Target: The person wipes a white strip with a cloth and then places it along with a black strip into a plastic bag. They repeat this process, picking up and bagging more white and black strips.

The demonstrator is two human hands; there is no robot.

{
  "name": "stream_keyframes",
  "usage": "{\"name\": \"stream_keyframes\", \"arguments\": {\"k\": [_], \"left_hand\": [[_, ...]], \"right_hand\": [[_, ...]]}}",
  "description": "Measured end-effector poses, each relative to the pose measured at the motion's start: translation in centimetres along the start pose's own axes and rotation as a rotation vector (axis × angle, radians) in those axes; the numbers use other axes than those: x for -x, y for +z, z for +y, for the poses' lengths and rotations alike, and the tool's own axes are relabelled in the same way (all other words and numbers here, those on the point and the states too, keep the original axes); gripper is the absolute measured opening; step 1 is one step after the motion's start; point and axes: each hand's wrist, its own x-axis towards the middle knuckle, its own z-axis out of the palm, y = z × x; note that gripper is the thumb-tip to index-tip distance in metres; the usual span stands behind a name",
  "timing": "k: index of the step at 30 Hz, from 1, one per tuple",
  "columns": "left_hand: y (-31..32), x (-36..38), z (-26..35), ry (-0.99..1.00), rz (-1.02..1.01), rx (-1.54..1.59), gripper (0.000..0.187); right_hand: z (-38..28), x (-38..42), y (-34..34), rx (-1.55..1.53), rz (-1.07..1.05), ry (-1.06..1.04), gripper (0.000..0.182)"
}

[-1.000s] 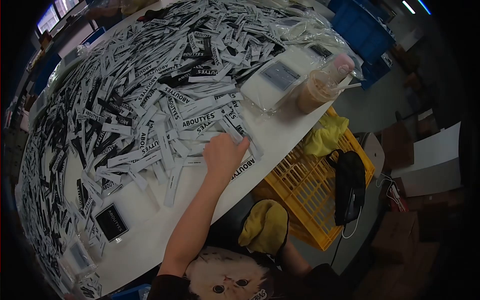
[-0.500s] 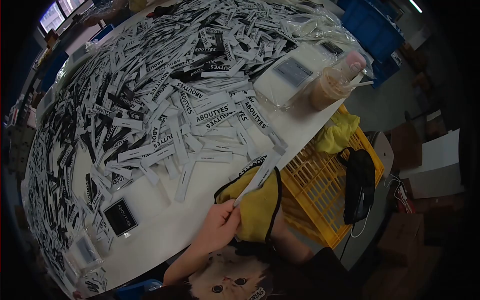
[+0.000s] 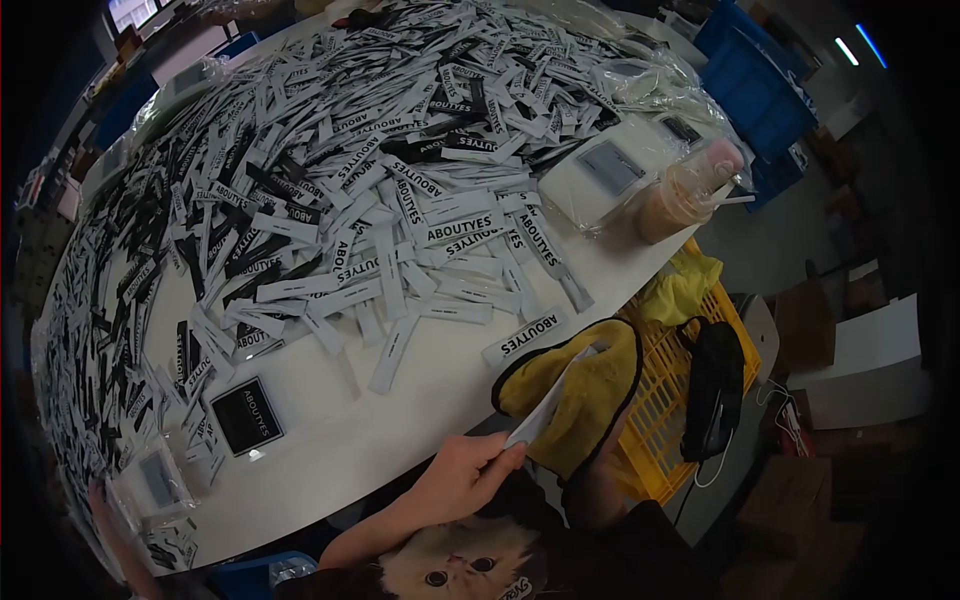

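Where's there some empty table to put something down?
Best is the bare white table between the black ABOUTYES square and the left hand. A smaller gap lies between the drink cup and the strip nearest it. The heap of strips crowds the middle and far side.

"ABOUTYES" – white packets (image 3: 460,231), black print | "ABOUTYES" – black square label (image 3: 246,416), pale print

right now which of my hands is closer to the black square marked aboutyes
Left. In the picture, the left hand, pinching a white strip, is right of the black square and lower; the right hand, covered by yellow cloth, is farther to its right.
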Motion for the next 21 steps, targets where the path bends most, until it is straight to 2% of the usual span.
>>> {"name": "stream_keyframes", "arguments": {"k": [2, 4, 5, 6, 8, 9, 10, 12, 14, 15, 17, 18, 19, 21], "left_hand": [[-0.3, 0.3, -0.1, -0.005, -0.026, -0.060, 0.023], [-0.4, 0.7, 0.0, 0.009, -0.050, -0.012, 0.024], [-0.3, 1.0, 0.0, 0.020, -0.081, 0.038, 0.024], [-0.3, 1.2, -0.3, 0.023, -0.078, 0.041, 0.024], [-0.5, 1.7, -1.4, -0.012, -0.079, 0.113, 0.026], [-0.7, 2.1, -1.7, -0.014, -0.081, 0.117, 0.026], [-1.1, 2.4, -1.9, -0.034, -0.036, 0.186, 0.028], [-2.1, 3.0, -1.8, -0.100, 0.026, 0.217, 0.030], [-2.4, 3.0, -2.3, -0.051, 0.041, 0.241, 0.031], [-2.4, 3.0, -2.5, -0.002, 0.052, 0.264, 0.031], [-2.5, 3.2, -2.7, 0.018, 0.071, 0.309, 0.031], [-2.7, 3.2, -2.7, 0.037, 0.091, 0.353, 0.032], [-2.8, 3.3, -2.6, 0.042, 0.104, 0.355, 0.032], [-3.0, 3.9, -2.3, -0.010, 0.168, 0.447, 0.032]], "right_hand": [[0.0, 0.1, 0.2, -0.042, -0.008, 0.031, 0.049], [0.2, 0.4, -0.2, -0.289, -0.048, 0.082, 0.054], [0.4, -0.5, -2.5, -0.246, -0.256, 0.095, 0.059], [0.0, -0.7, -2.6, -0.242, -0.259, 0.096, 0.059], [-0.4, -0.8, -2.5, 0.279, 0.000, -0.157, 0.060], [-1.2, -2.2, -4.8, 0.012, -0.176, -0.177, 0.061], [-2.4, -3.8, -4.3, -0.257, -0.352, -0.195, 0.062], [-5.2, -4.2, -0.8, -0.073, 0.342, -0.200, 0.063], [-6.0, -7.9, -2.9, -0.002, 0.306, -0.256, 0.059], [-6.7, -11.2, -6.8, 0.210, -0.107, -0.339, 0.041], [-6.8, -13.2, -3.3, 1.318, 0.076, -0.485, 0.026], [-6.9, -13.4, -1.8, 1.805, 0.027, -0.348, 0.027], [-5.9, -13.4, -1.9, 1.805, 0.012, -0.355, 0.027], [-2.9, -12.5, -3.2, 1.780, 0.011, -0.735, 0.031]]}}
